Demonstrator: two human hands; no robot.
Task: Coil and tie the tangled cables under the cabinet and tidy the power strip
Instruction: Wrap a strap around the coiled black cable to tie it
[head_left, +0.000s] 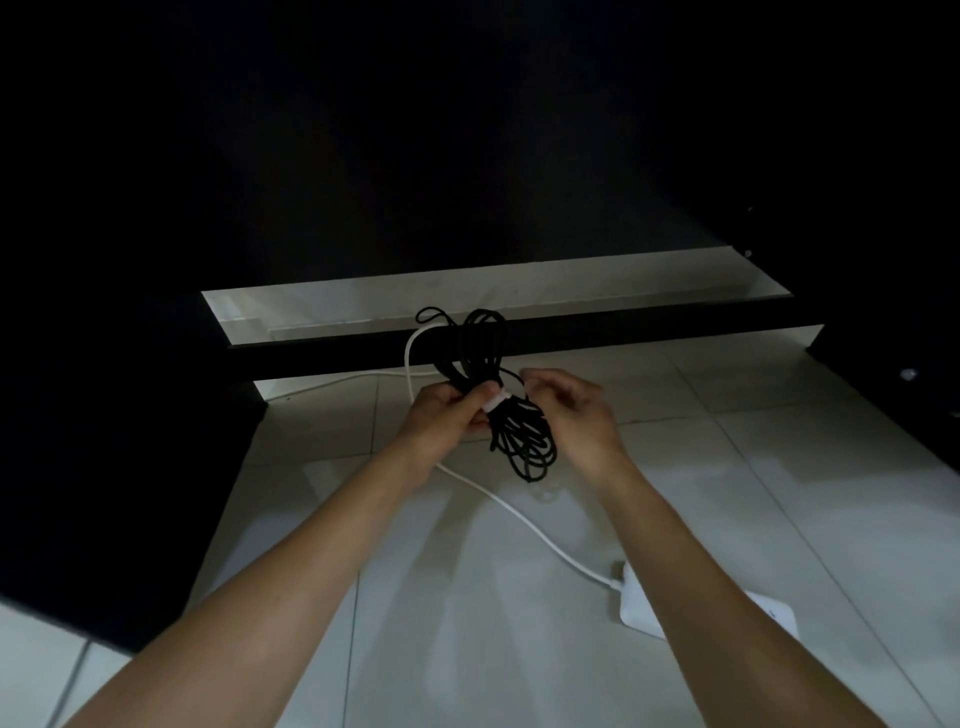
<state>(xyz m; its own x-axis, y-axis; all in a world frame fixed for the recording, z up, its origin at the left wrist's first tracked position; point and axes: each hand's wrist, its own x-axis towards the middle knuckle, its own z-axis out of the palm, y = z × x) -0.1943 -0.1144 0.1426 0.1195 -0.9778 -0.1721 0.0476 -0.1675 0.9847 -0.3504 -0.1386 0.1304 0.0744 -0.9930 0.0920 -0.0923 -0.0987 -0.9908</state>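
Left hand (451, 410): fingers clamp the black cable coil (501, 395) at its middle, so the loops stay gathered.
Right hand (569, 402): fingers pinch the white tie (497, 403), apparently tensioning the wrap.
Coil: loops bunched, held above the floor (467, 571) before the cabinet (363, 156).
Power strip (649, 603): white, on the floor, lower right.

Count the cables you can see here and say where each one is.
2. A black cable, coiled, is held by the left hand and right hand. A white cable runs across the floor to the power strip. The dark cabinet may hide more.
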